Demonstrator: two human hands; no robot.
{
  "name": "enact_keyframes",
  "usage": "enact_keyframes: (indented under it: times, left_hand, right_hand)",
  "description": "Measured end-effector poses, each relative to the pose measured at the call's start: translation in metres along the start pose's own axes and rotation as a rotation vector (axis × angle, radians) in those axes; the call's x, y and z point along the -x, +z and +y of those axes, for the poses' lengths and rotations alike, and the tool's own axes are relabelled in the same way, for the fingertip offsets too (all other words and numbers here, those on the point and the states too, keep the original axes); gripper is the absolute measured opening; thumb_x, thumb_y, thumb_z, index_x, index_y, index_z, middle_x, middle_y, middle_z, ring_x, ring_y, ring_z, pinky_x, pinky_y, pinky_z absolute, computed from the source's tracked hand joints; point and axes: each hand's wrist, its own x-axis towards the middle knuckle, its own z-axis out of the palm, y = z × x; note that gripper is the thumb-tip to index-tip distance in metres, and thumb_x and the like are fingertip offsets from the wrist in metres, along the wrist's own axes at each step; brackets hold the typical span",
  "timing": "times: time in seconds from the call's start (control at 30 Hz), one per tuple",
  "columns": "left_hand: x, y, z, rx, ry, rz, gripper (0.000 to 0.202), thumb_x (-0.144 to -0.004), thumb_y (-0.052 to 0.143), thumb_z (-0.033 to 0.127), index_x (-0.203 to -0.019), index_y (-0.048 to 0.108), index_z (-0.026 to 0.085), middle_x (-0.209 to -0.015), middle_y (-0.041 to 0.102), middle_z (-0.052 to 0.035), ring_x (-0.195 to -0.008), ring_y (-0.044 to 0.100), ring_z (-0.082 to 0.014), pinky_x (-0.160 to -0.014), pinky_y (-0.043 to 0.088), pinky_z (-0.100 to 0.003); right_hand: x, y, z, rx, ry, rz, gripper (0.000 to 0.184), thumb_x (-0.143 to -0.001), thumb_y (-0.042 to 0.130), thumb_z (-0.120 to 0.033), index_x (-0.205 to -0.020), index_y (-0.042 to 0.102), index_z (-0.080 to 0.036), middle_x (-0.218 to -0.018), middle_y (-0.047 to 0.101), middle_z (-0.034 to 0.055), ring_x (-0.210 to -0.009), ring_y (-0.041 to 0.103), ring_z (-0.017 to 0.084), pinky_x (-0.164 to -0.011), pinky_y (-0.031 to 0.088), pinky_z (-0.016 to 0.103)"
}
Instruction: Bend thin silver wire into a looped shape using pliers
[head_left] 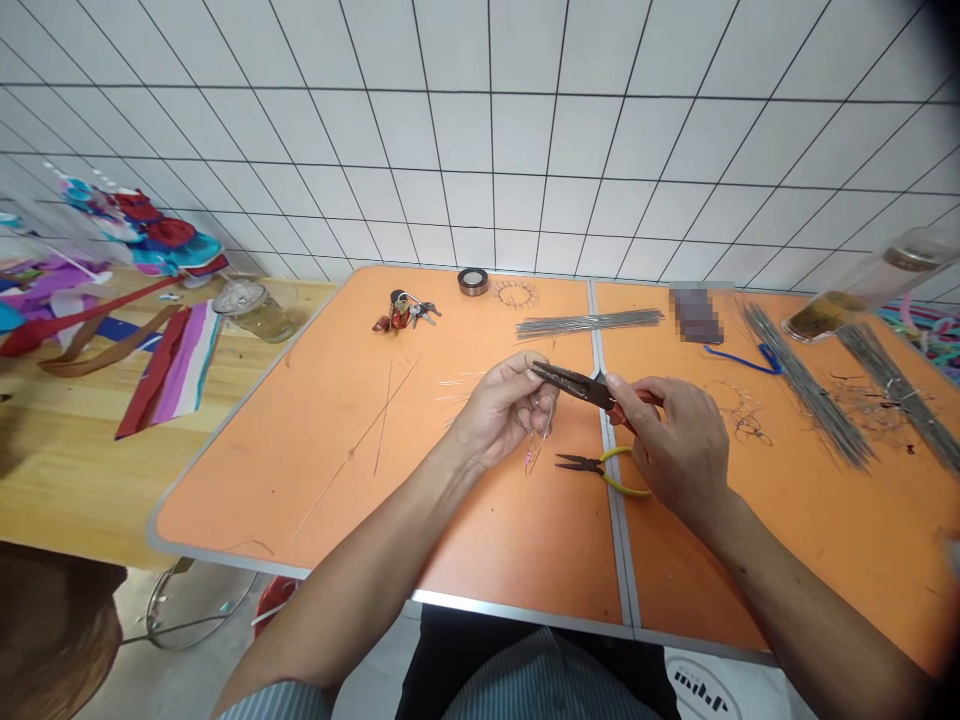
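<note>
My left hand [504, 405] is closed in a pinch on a thin bent wire [541, 435] with a small pink bead at its lower end. My right hand [679, 440] grips red-handled needle-nose pliers [581, 385], whose jaws point left and meet the wire at my left fingertips. Both hands hover over the middle of the orange table [360, 440]. A second pair of pliers with yellow handles [604, 468] lies on the table just under my hands.
Bundles of straight wire [589, 322] lie behind and to the right [806, 395]. A key bunch [405, 310], a tape roll [472, 281], a jar [255, 310], a blue cord [742, 358], loose wire scraps [739, 415] and coloured ribbons [176, 365] are around.
</note>
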Motion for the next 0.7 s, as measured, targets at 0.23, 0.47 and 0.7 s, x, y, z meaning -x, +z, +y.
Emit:
enact_keyframes:
  times: [0.23, 0.47, 0.7]
  left_hand:
    - [0.0005, -0.0013, -0.0010, 0.002, -0.022, 0.010, 0.044, -0.078, 0.096, 0.041, -0.086, 0.059, 0.020, -0.064, 0.060, 0.0045, -0.045, 0.052, -0.0074, -0.045, 0.049, -0.020]
    - [0.0010, 0.0011, 0.0012, 0.034, -0.038, 0.033, 0.045, -0.075, 0.099, 0.037, -0.084, 0.059, 0.018, -0.061, 0.059, 0.0050, -0.044, 0.048, -0.0052, -0.043, 0.044, -0.017]
    - [-0.0006, 0.0017, -0.0030, -0.070, 0.070, 0.104, 0.047, -0.074, 0.098, 0.044, -0.091, 0.062, 0.019, -0.063, 0.062, 0.0051, -0.045, 0.053, -0.0072, -0.047, 0.049, -0.020]
  right_hand:
    - [0.0010, -0.0024, -0.0017, 0.001, 0.035, -0.023, 0.053, -0.106, 0.056, -0.009, -0.149, 0.071, -0.036, -0.106, 0.084, 0.0056, -0.096, 0.072, 0.025, -0.079, 0.048, 0.039]
    - [-0.0014, -0.0038, -0.0027, -0.007, 0.000, -0.032, 0.048, -0.108, 0.055, -0.009, -0.148, 0.070, -0.029, -0.103, 0.082, 0.0065, -0.094, 0.070, 0.026, -0.075, 0.047, 0.039]
    - [-0.0002, 0.0007, -0.0088, -0.010, 0.022, -0.038, 0.047, -0.108, 0.056, -0.011, -0.152, 0.065, -0.025, -0.107, 0.081, 0.0078, -0.096, 0.069, 0.026, -0.077, 0.045, 0.039]
